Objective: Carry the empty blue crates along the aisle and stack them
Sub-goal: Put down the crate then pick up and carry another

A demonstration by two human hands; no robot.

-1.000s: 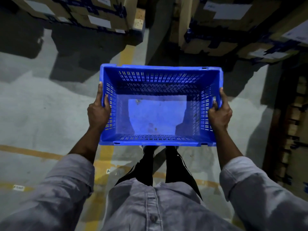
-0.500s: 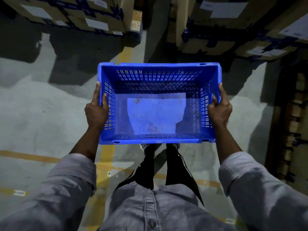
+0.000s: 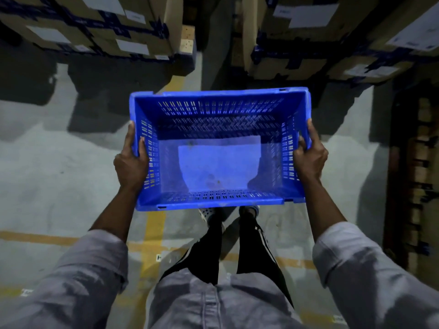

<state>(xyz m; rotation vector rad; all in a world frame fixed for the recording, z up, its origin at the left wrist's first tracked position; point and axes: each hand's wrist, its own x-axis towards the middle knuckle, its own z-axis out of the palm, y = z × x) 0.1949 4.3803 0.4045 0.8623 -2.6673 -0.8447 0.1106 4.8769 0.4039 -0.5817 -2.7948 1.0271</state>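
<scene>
A person is holding a blue crate up off the grey floor, out in front of the body. The crate is sitting level, its open top is facing up and its bare bottom is showing.

The left hand is gripping the crate's left rim, with fingers and thumb curling tight round the edge. The right hand is gripping the crate's right rim the same way.

Just below the crate's near edge, two shoes are peeking out. A yellow line is running along the floor under the crate's left end. Past the crate's far edge, big cardboard boxes are standing in stacks.
</scene>
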